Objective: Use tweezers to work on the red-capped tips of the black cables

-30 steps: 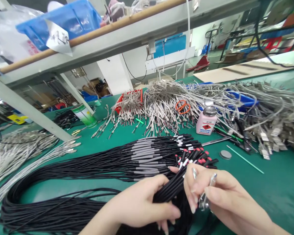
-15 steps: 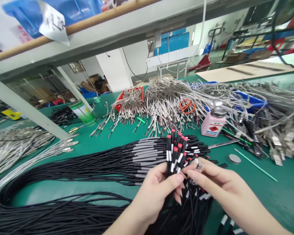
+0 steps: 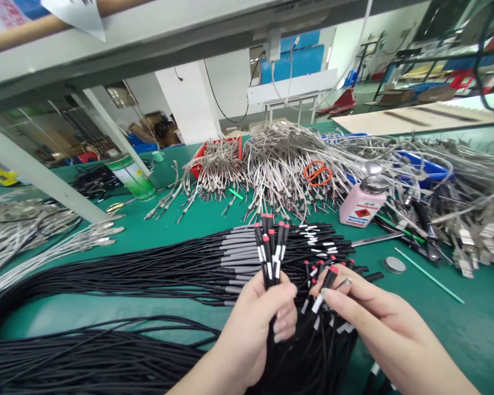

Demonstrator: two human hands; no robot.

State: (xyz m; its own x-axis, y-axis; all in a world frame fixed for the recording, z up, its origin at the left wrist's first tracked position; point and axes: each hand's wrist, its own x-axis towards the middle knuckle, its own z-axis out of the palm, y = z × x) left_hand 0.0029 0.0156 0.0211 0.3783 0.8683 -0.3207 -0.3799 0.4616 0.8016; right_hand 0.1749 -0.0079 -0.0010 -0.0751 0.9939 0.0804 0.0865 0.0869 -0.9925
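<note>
Above the green tabletop (image 3: 448, 329), the left hand (image 3: 255, 321) is closed around a bunch of black cables (image 3: 269, 252), whose red-tipped, white-labelled ends fan upward past the thumb. To its right, the right hand (image 3: 372, 312) has thumb and fingers pinched on a single red-tipped cable end (image 3: 328, 280), which leans to the right, apart from the bunch. Below and between the hands hang more black cables (image 3: 313, 356), partly hidden by the fingers. Behind the left hand stretches a long bundle of black cables with grey sleeves (image 3: 236, 247), curving round at the left edge. Farther back, a heap of grey-white cables (image 3: 280, 164) spreads beside a red bin (image 3: 240, 149) filled with similar ones; orange scissor handles (image 3: 316, 174) rest on the heap. Near the right hand, a pink bottle with a flame-symbol label (image 3: 361, 206) stands upright, with a round metal lid (image 3: 394, 265) and a thin green stick (image 3: 430, 276) lying close by
</note>
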